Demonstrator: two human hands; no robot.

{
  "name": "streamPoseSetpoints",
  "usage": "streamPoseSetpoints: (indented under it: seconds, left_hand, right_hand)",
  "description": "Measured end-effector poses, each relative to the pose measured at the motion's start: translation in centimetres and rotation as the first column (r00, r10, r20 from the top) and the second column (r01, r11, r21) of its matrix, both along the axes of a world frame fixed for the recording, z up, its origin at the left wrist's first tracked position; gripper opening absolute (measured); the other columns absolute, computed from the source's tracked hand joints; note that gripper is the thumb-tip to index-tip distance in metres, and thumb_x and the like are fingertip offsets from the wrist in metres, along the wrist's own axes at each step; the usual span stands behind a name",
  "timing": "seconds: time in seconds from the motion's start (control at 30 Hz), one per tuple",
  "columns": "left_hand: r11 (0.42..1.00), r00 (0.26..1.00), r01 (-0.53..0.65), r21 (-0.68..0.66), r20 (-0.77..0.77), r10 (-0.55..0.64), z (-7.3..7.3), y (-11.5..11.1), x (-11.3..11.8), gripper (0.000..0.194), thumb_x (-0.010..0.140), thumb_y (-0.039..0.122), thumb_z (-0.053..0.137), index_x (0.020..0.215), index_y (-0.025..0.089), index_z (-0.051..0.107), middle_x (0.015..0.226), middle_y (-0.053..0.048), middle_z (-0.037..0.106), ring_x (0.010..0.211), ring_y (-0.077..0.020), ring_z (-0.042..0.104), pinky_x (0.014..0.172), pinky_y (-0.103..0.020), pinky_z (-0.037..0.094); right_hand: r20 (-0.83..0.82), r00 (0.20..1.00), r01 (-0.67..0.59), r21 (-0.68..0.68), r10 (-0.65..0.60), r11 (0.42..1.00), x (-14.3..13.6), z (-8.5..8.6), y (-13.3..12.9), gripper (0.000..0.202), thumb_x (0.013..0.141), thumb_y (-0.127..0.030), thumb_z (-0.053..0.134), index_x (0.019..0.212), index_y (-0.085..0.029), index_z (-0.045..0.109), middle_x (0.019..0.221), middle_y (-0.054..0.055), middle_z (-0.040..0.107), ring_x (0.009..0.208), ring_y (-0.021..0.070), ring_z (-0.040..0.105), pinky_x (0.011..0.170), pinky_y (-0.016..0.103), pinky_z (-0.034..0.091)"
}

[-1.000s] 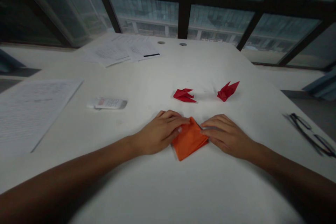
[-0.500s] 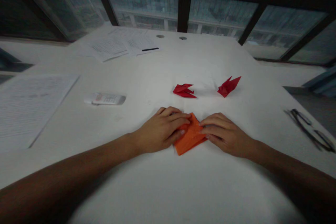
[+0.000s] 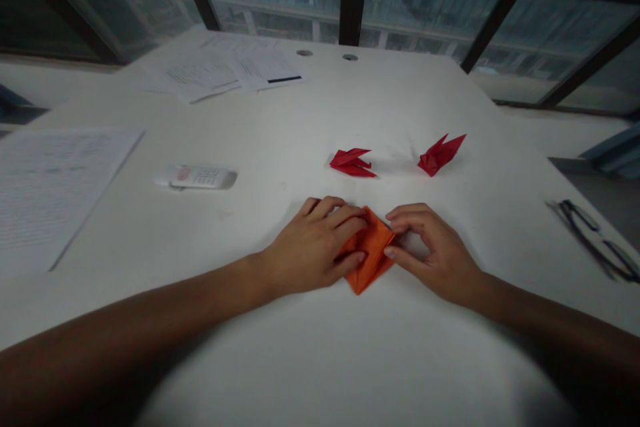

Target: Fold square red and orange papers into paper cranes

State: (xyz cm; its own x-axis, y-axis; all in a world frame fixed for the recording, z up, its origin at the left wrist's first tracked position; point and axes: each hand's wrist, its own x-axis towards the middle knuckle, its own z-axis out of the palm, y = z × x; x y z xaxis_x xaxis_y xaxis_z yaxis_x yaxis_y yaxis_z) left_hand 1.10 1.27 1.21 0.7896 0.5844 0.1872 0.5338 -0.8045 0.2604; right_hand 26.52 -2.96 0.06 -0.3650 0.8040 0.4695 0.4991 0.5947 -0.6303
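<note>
In the head view, a folded square of orange paper (image 3: 373,245) lies on the white surface (image 3: 320,360), near the middle, with one corner toward the near side. The left hand (image 3: 313,247) rests over its left part, fingers a little apart and laid flat, the thumb on the paper's face. The right hand (image 3: 443,257) is at its right corner, thumb and forefinger curved toward each other around the edge; whether they close on a layer, I cannot tell. Beyond the paper stand two folded red paper figures, one (image 3: 350,163) just past the left hand's fingertips, the other (image 3: 441,155) farther right. A white printed tube (image 3: 200,177) lies to the left, and black-framed glasses (image 3: 600,240) at the right. The layers look thin, so if the right fingertips catch more than one, the fold could come out crooked; a hard pull there could tear or crumple the corner. If the left hand presses too lightly, the square could turn or slide, and a crease made then would likely miss its line.
</note>
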Motion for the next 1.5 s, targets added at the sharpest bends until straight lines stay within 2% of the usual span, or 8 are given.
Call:
streamPoseSetpoints:
  seconds: [0.13, 0.3, 0.7, 0.8, 0.97, 1.1, 1.3, 1.5]
  left_hand:
    - [1.000, 1.000, -0.009, 0.000, -0.006, 0.009, -0.1, -0.1, 0.1, 0.040, 0.098, 0.045, 0.057, 0.130, 0.021, 0.061, 0.145, -0.009, 0.060, 0.129, -0.0354, 0.049, 0.103, -0.051, 0.037]
    - [1.000, 1.000, -0.012, -0.007, -0.013, 0.012, 0.0, -0.1, 0.1, 0.039, 0.099, 0.044, 0.056, 0.130, 0.020, 0.061, 0.144, -0.009, 0.060, 0.129, -0.0352, 0.048, 0.103, -0.051, 0.038]
    - [0.980, 0.994, -0.020, -0.197, 0.103, 0.041, -0.1, 1.0, -0.3, 0.046, 0.101, 0.023, 0.048, 0.147, 0.026, 0.051, 0.138, -0.007, 0.066, 0.130, -0.0295, 0.050, 0.108, -0.052, 0.039]
    - [0.961, 0.991, 0.049, -0.272, 0.132, -0.013, 0.5, 1.8, -1.3, 0.050, 0.097, 0.015, 0.049, 0.146, 0.027, 0.054, 0.140, -0.007, 0.065, 0.134, -0.0292, 0.048, 0.114, -0.052, 0.038]
    - [0.848, 0.966, 0.257, -0.463, 0.140, -0.216, 1.6, 3.8, -3.5, 0.059, 0.092, 0.005, 0.049, 0.146, 0.030, 0.053, 0.156, -0.004, 0.053, 0.148, -0.0244, 0.040, 0.123, -0.047, 0.034]
    - [0.885, 0.962, 0.266, -0.383, 0.167, -0.217, 1.4, 4.1, -3.5, 0.056, 0.088, 0.009, 0.061, 0.142, 0.028, 0.058, 0.148, -0.005, 0.061, 0.145, -0.0243, 0.045, 0.122, -0.045, 0.038]
    - [0.909, 0.953, 0.266, -0.321, 0.230, -0.198, 0.4, 3.8, -3.0, 0.029, 0.100, 0.027, 0.061, 0.129, 0.028, 0.068, 0.137, -0.004, 0.070, 0.140, -0.0234, 0.052, 0.117, -0.042, 0.043]
    - [0.962, 0.963, 0.163, -0.219, 0.248, -0.106, -0.2, 3.1, -1.9, 0.022, 0.103, 0.037, 0.058, 0.110, 0.023, 0.073, 0.122, -0.006, 0.074, 0.124, -0.0231, 0.060, 0.113, -0.041, 0.043]
  right_hand:
    - [0.068, 0.998, 0.009, 0.035, -0.012, 0.999, -0.3, 0.1, -0.4, 0.015, 0.092, -0.022, 0.075, 0.097, -0.022, 0.061, 0.103, 0.005, 0.061, 0.093, 0.0188, 0.064, 0.082, 0.032, 0.058]
    - [0.300, 0.938, -0.194, 0.046, 0.172, 0.980, -0.7, 0.2, -0.7, 0.007, 0.099, -0.023, 0.064, 0.104, -0.019, 0.066, 0.105, 0.008, 0.066, 0.097, 0.0219, 0.062, 0.090, 0.040, 0.055]
    - [0.460, 0.882, -0.203, 0.171, 0.105, 0.964, -0.5, 0.4, -0.9, 0.011, 0.098, -0.025, 0.063, 0.097, -0.016, 0.070, 0.119, 0.014, 0.068, 0.105, 0.0271, 0.061, 0.096, 0.046, 0.053]
    - [0.493, 0.861, -0.255, 0.214, 0.121, 0.943, -0.4, 0.5, -1.0, 0.012, 0.097, -0.026, 0.065, 0.096, -0.015, 0.070, 0.115, 0.014, 0.072, 0.110, 0.0290, 0.063, 0.102, 0.048, 0.053]
    - [0.495, 0.856, -0.272, 0.188, 0.148, 0.944, -0.2, 0.7, -1.1, 0.017, 0.097, -0.030, 0.065, 0.091, -0.015, 0.069, 0.109, 0.014, 0.074, 0.111, 0.0289, 0.068, 0.104, 0.047, 0.056]
    - [0.485, 0.864, -0.250, 0.174, 0.138, 0.952, -0.3, 0.8, -1.3, 0.019, 0.096, -0.033, 0.066, 0.090, -0.015, 0.069, 0.110, 0.016, 0.075, 0.114, 0.0309, 0.068, 0.100, 0.046, 0.059]
    - [0.474, 0.871, -0.234, 0.165, 0.131, 0.958, -0.5, 1.0, -1.6, 0.026, 0.094, -0.043, 0.068, 0.094, -0.017, 0.069, 0.109, 0.015, 0.075, 0.115, 0.0331, 0.068, 0.100, 0.050, 0.060]
    - [0.470, 0.877, -0.231, 0.236, 0.097, 0.944, -0.6, 1.0, -1.9, 0.038, 0.093, -0.042, 0.069, 0.120, -0.015, 0.066, 0.120, 0.018, 0.071, 0.114, 0.0331, 0.067, 0.097, 0.050, 0.060]
